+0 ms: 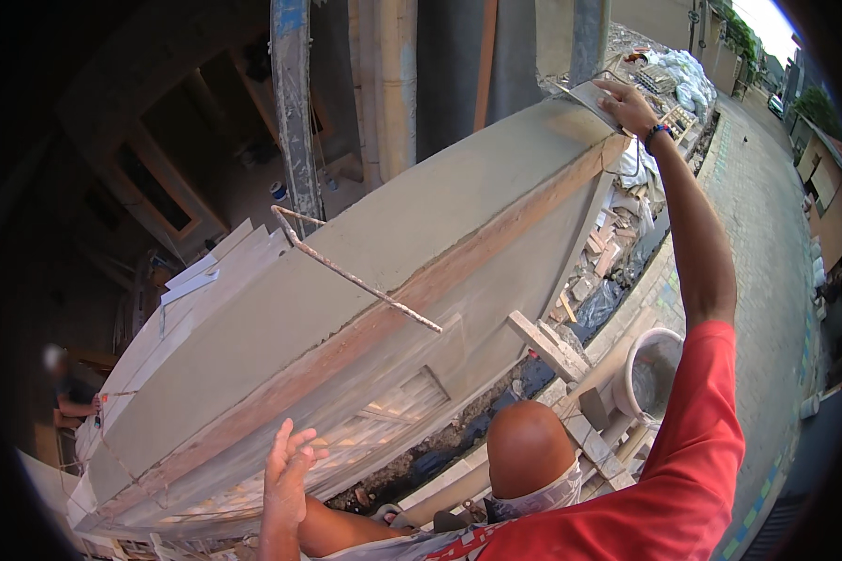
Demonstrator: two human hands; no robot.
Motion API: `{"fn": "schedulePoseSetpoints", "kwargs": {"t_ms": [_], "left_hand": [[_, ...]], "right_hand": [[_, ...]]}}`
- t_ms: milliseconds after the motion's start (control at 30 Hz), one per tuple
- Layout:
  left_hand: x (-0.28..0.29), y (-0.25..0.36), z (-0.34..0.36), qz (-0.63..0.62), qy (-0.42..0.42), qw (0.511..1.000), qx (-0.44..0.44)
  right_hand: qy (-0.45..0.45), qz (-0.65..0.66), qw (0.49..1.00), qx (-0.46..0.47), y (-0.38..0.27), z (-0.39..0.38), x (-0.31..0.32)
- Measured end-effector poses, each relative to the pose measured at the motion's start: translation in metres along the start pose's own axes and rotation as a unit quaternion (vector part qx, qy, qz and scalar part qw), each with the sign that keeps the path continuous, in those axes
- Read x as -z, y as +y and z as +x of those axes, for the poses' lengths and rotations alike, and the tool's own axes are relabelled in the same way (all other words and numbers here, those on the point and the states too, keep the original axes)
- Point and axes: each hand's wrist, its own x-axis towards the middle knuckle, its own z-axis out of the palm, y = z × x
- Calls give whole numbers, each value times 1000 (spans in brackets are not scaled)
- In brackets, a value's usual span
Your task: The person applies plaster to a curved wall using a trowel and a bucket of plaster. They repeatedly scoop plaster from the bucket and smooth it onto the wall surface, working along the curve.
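Observation:
My right hand (631, 107) grips a flat metal trowel (592, 101) on the far right end of a long grey rendered ledge (430, 196), my arm stretched out toward it. Along the ledge's near edge runs a reddish wooden board (496, 234). A bent rusty metal bar (365, 285) reaches across the middle of the ledge. My left hand (288, 467) is raised low in the view, near the wall below the board, fingers apart and holding nothing.
A person (70, 407) works at the far left. Upright posts (297, 112) stand behind the ledge. Below right are timber planks (557, 346), a bucket (647, 372) and a rubble-filled drain (603, 262), beside a paved lane (758, 234). My bent knee (529, 439) juts toward the wall.

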Motion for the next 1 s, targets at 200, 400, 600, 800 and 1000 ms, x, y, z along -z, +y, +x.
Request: {"fn": "schedulePoseSetpoints", "kwargs": {"t_ms": [200,400,600,800,1000], "left_hand": [[-3,-25,10,-137,15,987,84],[1,-25,10,-136,-1,986,95],[-16,-30,27,-134,-53,986,78],[-26,-42,28,-92,-107,989,36],[-20,-35,11,-52,-134,989,32]], "right_hand": [[-9,-134,990,46,-7,4,-27],[-11,-109,988,111,-72,-37,-70],[-67,-56,981,176,-201,-106,-124],[-118,112,943,290,-286,-143,-149],[92,-89,988,81,-135,-49,-76]]}}
